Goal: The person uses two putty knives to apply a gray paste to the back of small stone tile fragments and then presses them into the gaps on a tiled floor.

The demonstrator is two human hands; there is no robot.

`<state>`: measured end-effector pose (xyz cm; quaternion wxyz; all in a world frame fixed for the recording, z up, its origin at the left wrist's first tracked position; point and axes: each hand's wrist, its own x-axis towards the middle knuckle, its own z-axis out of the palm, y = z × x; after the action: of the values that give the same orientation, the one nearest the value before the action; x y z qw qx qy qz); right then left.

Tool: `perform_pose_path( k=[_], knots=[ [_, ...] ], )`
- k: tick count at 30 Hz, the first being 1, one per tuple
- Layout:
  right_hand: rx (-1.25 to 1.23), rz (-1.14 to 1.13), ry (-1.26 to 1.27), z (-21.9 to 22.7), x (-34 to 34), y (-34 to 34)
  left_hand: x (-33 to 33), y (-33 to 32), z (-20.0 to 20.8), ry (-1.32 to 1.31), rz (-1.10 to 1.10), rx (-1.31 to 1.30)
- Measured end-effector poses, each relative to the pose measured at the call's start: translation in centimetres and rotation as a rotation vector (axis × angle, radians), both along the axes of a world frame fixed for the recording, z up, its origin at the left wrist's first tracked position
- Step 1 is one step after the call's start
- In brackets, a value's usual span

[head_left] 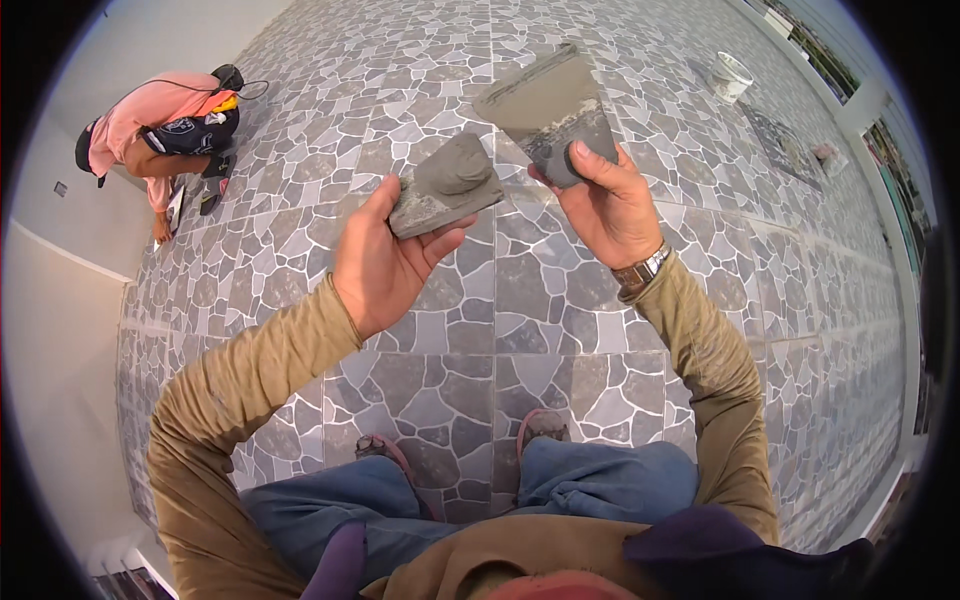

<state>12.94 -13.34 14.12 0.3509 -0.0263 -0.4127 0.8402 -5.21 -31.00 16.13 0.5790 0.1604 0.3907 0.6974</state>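
Note:
My left hand grips a small flat piece caked in grey; it may be a board or a second blade, but I cannot tell which. A rounded lump of wet grey mortar sits on top of it. In my right hand is a putty knife with a wide, flaring blade, smeared with grey mortar, its broad edge pointing away from me. My right thumb presses near the narrow end. The two tools are held up over the floor, close together but apart.
Grey stone-patterned tiles with white joints cover the floor. At the far left a co-worker in a pink top crouches by the white wall. A white bucket stands far right, near a dark patch on the floor.

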Motion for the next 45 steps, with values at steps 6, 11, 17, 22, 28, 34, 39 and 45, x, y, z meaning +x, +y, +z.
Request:
perform_pose_path(
  k=[6, 11, 17, 22, 28, 34, 39, 45],
  knots=[
    [-0.02, -0.059, -0.156, -9.5, 2.9, 4.9, 1.4, 4.6, -4.4, 0.028, 0.117, 0.0],
    [0.25, -0.02, -0.369, -11.7, 4.1, 6.4, -1.1, 1.2, -10.4, 0.105, 0.197, -0.071],
    [0.599, 0.015, -0.572, -9.5, 2.4, 4.7, 0.5, 0.1, -13.3, -0.042, 0.087, -0.172],
    [0.759, 0.177, -0.648, -10.2, 0.1, 2.5, -0.8, -2.8, -12.2, -0.007, 0.177, -0.194],
    [0.742, 0.289, -0.914, -14.4, 1.3, 4.6, -3.7, -5.4, -13.7, 0.077, 0.216, -0.131],
    [0.288, -0.093, -0.575, -11.2, 7.0, 7.3, -4.7, -6.9, -19.1, 0.118, 0.064, -0.322],
    [1.502, 0.067, -0.601, -10.3, 4.3, 2.7, -3.8, -4.8, -23.6, 0.068, -0.101, -0.415],
    [1.825, 0.089, -0.461, -12.8, 0.8, -1.5, -3.2, -3.1, -23.8, 0.157, -0.191, -0.43]
  ],
)
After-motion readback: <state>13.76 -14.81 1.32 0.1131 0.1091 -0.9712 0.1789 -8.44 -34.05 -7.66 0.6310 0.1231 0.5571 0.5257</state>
